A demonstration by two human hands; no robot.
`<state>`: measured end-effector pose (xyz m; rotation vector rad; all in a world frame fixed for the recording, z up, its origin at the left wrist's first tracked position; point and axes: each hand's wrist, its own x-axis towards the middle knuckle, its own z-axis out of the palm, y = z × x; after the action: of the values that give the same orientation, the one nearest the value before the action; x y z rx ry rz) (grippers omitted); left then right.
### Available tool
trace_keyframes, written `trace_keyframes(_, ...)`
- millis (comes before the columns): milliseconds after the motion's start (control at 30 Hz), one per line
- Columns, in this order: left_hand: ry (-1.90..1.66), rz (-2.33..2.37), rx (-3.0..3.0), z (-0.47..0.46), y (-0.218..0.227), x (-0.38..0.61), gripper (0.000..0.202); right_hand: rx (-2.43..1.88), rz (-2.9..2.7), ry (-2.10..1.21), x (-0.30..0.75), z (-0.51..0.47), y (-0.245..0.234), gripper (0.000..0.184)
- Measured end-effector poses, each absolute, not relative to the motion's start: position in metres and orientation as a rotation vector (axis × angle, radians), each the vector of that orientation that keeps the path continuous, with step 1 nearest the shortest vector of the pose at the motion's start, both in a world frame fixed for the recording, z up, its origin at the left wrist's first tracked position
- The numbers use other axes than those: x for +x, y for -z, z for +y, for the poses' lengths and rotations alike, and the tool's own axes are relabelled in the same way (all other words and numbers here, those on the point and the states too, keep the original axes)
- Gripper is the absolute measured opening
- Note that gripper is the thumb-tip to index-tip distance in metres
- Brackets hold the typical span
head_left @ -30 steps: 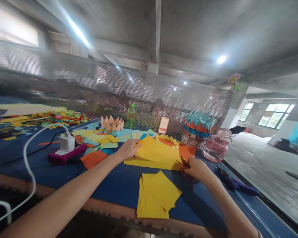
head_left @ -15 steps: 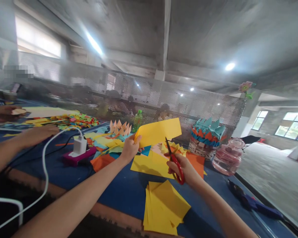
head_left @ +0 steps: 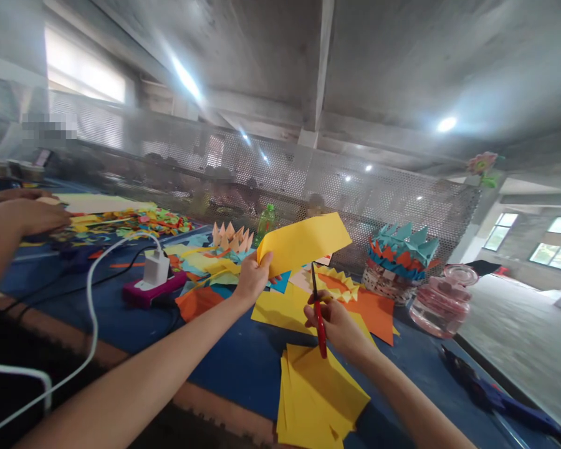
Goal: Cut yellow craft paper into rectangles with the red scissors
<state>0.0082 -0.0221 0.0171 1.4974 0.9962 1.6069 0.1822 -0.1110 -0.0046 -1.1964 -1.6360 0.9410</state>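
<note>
Grey bare concrete ceiling (head_left: pixel 243 50) is spanning overhead, perforated metal screen (head_left: pixel 247 162) is standing behind the blue surface (head_left: pixel 229 380), pale concrete floor (head_left: pixel 518 324) is showing at right. White looping cable (head_left: pixel 90 312) is crossing the left front, running to a white block charger (head_left: pixel 156 269) that is sitting on a magenta power strip (head_left: pixel 133 294). Multicoloured paper scraps (head_left: pixel 144 219) are piling up far left, near a co-worker's hands (head_left: pixel 37 215). Peach spiky paper ring (head_left: pixel 232 240) is standing beside a green plastic bottle (head_left: pixel 267 219). Woven basket (head_left: pixel 386 284) with teal, orange and blue paper points (head_left: pixel 399 249) is standing right, next to a pink transparent jar (head_left: pixel 442 305); dark blue gun-shaped tool (head_left: pixel 490 393) is lying nearer the right edge. Yellow zigzag paper piece (head_left: pixel 339 284) and flat orange sheet (head_left: pixel 378 308) are lying behind the right hand (head_left: pixel 334 321). Stacked yellow paper pieces (head_left: pixel 315 399) are lying up front.

Left hand (head_left: pixel 254 274) is pinching a curved yellow paper sheet (head_left: pixel 303 243) by its left end, raised above the surface, blocking part of the screen. Right hand is gripping red-handled scissors (head_left: pixel 321 333), tip pointing up just under the sheet; cannot tell if touching.
</note>
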Motion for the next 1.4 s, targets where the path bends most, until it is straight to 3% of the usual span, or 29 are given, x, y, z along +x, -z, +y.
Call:
trace_keyframes(167,-1.576,1.023,1.448,-0.023,-0.016,0.010,0.027,-1.244,-1.769,-0.745,0.189,-0.120,0.002,0.029)
trace_keyframes(433,-1.544,0.937,1.475,-0.030,-0.016,0.014,0.027,-1.260,-1.822,-0.796,0.186,-0.128,-0.006,0.037)
trace_keyframes(1400,-1.432,0.697,1.564,-0.047,-0.010,0.028,0.033,-1.174,-1.690,-0.815,0.181,-0.125,0.007,0.036)
